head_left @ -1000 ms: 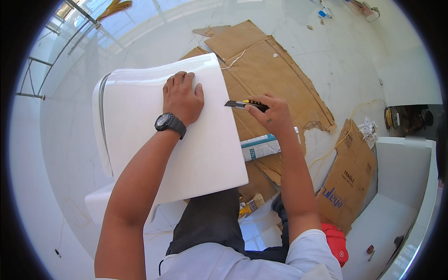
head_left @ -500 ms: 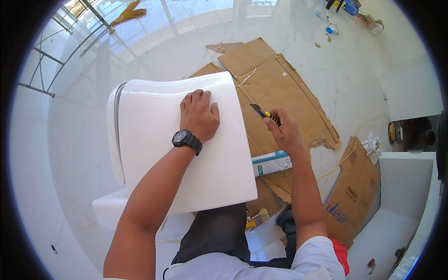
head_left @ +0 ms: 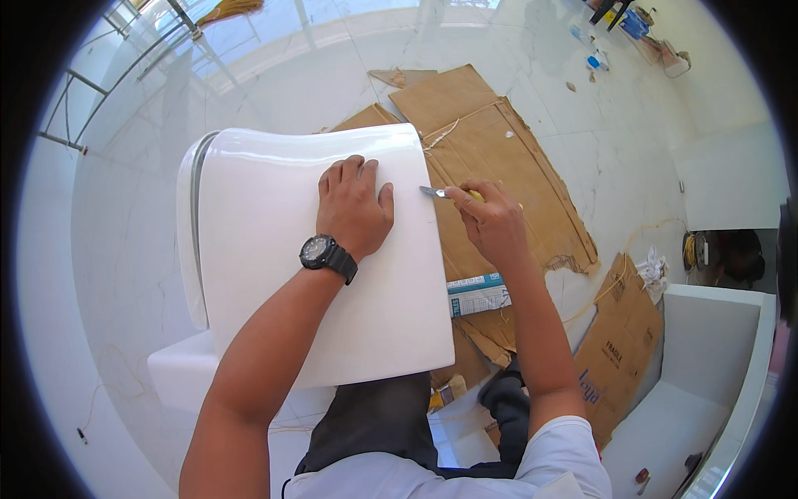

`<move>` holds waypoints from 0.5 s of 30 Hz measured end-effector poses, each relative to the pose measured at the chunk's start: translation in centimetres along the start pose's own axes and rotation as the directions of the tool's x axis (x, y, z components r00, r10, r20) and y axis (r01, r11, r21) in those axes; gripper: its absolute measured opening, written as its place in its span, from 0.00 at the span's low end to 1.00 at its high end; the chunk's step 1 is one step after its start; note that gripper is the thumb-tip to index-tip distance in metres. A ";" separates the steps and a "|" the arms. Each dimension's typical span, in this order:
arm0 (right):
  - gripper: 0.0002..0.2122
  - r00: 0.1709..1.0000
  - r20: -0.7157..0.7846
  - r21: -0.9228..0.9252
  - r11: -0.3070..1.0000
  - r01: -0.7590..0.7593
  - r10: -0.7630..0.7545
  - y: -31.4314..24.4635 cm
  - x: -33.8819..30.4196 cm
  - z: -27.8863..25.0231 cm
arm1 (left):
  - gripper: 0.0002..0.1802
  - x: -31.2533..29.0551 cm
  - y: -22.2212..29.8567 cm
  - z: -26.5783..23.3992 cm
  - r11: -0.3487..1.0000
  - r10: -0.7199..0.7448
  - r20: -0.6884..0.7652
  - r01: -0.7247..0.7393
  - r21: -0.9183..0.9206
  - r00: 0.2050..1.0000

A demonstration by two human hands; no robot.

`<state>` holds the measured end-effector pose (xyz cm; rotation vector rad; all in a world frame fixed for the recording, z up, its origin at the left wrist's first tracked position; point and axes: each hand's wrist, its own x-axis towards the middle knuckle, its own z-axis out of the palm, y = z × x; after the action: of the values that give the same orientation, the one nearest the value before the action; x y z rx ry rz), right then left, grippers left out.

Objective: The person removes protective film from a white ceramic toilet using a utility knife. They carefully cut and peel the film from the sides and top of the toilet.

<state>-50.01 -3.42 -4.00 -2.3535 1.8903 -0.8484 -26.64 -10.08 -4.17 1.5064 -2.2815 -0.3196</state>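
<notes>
Fingers (head_left: 489, 192) of right hand (head_left: 499, 223) curl around knife (head_left: 435, 192).

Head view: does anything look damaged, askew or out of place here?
Yes, mildly: the flattened cardboard has a ragged, torn lower right edge, and a crumpled white scrap lies beside the printed cardboard at right. The white fixture shows no obvious damage.

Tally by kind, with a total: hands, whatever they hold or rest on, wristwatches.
Hands: 2 (left hand, right hand)
Utility knife: 1, in the right hand
White toilet: 1, under the left hand
Black wristwatch: 1
Total: 5
</notes>
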 end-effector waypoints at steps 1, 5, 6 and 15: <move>0.12 1.000 -0.025 0.005 1.000 -0.005 0.005 0.4 1.0 0.7 | 0.26 -0.1 0.0 0.0 1.000 -0.001 0.002 0.001 -0.004 1.000; 0.12 0.998 -0.035 -0.045 0.998 0.053 -0.055 2.3 5.1 2.2 | 0.26 -0.2 -0.1 0.1 1.000 -0.010 0.006 0.010 -0.008 1.000; 0.12 0.998 -0.014 -0.034 0.997 0.064 -0.064 2.4 5.2 1.8 | 0.26 -0.2 -0.1 0.2 1.000 -0.007 -0.003 0.007 -0.011 1.000; 0.13 0.986 0.164 0.021 1.000 -0.004 0.000 -0.3 2.4 -1.2 | 0.27 -0.1 -0.1 0.3 1.000 -0.019 0.018 0.019 -0.002 1.000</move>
<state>-49.90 -5.15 -1.88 -2.3281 1.8102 -0.6481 -26.68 -10.01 -4.52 1.5305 -2.2812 -0.3422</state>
